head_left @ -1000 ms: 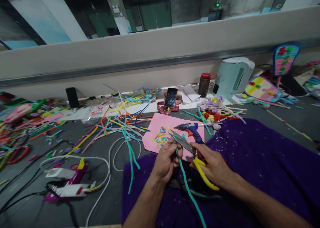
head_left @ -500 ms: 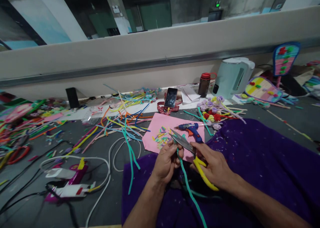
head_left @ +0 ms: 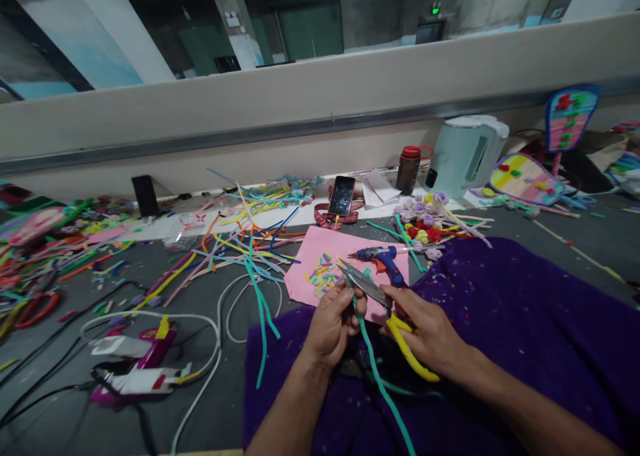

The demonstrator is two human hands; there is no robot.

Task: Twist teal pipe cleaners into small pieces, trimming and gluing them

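My left hand [head_left: 331, 324] pinches the top end of a long teal pipe cleaner [head_left: 379, 384] that trails down over a purple cloth [head_left: 525, 323]. My right hand [head_left: 425, 336] grips yellow-handled scissors [head_left: 373, 296], whose steel blades point up and left across the teal strand, just above my left fingers. Right behind the blades lies a pink sheet [head_left: 320, 253] with a small heap of short coloured cut pieces [head_left: 323, 276]. A blue glue gun [head_left: 383, 256] rests on that sheet's right side.
A loose pile of coloured pipe cleaners [head_left: 245, 243] spreads to the left, with white cables [head_left: 215, 349] and a pink device [head_left: 145, 363] nearer. A phone [head_left: 342, 195], dark jar [head_left: 409, 169], white kettle [head_left: 467, 153] and small flower pieces [head_left: 427, 219] stand further back.
Hardly anything differs: both hands keep their hold, and the teal strand's lower part has shifted slightly.
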